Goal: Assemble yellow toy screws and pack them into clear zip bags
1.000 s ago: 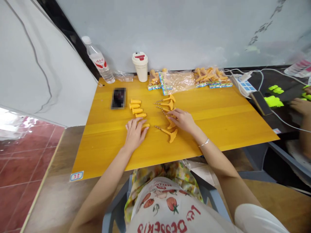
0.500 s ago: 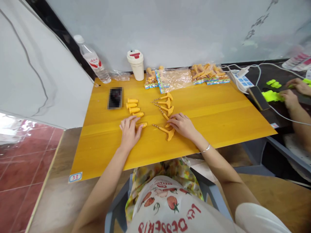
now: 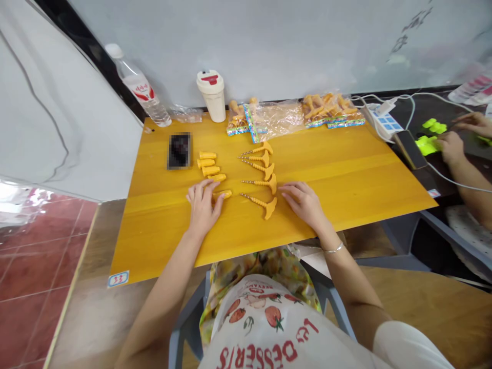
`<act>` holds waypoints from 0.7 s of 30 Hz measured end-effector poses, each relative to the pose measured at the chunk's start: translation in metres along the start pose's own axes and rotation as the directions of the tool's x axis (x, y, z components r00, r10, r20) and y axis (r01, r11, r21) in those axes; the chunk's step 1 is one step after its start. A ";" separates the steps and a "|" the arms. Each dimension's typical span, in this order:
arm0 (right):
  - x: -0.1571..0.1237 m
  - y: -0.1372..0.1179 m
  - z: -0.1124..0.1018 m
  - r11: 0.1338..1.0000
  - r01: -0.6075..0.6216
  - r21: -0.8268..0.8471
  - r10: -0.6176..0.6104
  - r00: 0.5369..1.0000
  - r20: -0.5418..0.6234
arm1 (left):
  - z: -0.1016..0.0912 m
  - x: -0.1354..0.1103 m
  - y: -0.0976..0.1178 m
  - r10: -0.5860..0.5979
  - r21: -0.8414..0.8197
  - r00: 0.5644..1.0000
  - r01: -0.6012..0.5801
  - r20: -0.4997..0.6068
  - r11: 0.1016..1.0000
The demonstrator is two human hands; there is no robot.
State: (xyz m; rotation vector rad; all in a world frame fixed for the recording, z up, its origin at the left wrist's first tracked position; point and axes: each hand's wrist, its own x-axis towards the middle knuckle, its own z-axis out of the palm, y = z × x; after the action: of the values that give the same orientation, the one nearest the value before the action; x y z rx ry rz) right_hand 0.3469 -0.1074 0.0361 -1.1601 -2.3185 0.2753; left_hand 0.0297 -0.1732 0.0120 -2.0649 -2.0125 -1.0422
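Observation:
My left hand (image 3: 203, 207) rests on the wooden table with its fingers apart. A yellow tapered sleeve (image 3: 226, 194) lies by its thumb and index finger; part of it is hidden, and I cannot tell if it is gripped. Several more yellow sleeves (image 3: 208, 170) lie in a column just beyond that hand. To the right, several yellow T-handled corkscrews (image 3: 258, 159) lie in a column, metal spirals pointing left. The nearest corkscrew (image 3: 269, 209) sits lowest. Beside the corkscrew handles, my right hand (image 3: 304, 204) is open, with nothing visible in its fingers.
Along the back of the table (image 3: 346, 174) stand a water bottle (image 3: 142, 92) and a lidded cup (image 3: 212, 97). Plastic bags of yellow corkscrews (image 3: 326, 108) lie there too. A blurred dark object (image 3: 179, 151) is at left. A co-worker's hands (image 3: 453, 146) are at far right, near a power strip (image 3: 385, 123).
My right hand has let go of a corkscrew and drawn back to the right. That corkscrew now lies straighter, between its neighbours. My left hand has hardly moved.

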 end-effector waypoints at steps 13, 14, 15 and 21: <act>-0.020 -0.054 0.022 0.953 -0.173 -0.249 0.221 0.958 0.180 | -0.003 0.002 -0.001 0.047 0.013 0.997 -0.047 0.062 0.999; -0.019 -0.058 0.023 0.949 -0.175 -0.262 0.228 0.955 0.188 | -0.003 0.002 -0.002 0.054 0.025 0.995 -0.056 0.085 0.998; -0.018 -0.060 0.023 0.946 -0.181 -0.270 0.238 0.951 0.196 | -0.003 0.002 -0.003 0.056 0.040 0.992 -0.061 0.112 0.997; -0.014 -0.072 0.015 0.907 -0.279 -0.315 0.366 0.893 0.261 | -0.002 0.002 -0.003 0.057 0.099 0.948 -0.092 0.312 0.991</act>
State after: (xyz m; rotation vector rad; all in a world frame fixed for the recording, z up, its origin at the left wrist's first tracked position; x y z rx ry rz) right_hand 0.2965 -0.1617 0.0468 -1.7645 -2.4791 0.2876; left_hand 0.0256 -0.1721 0.0133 -2.3429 -2.0485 -0.6072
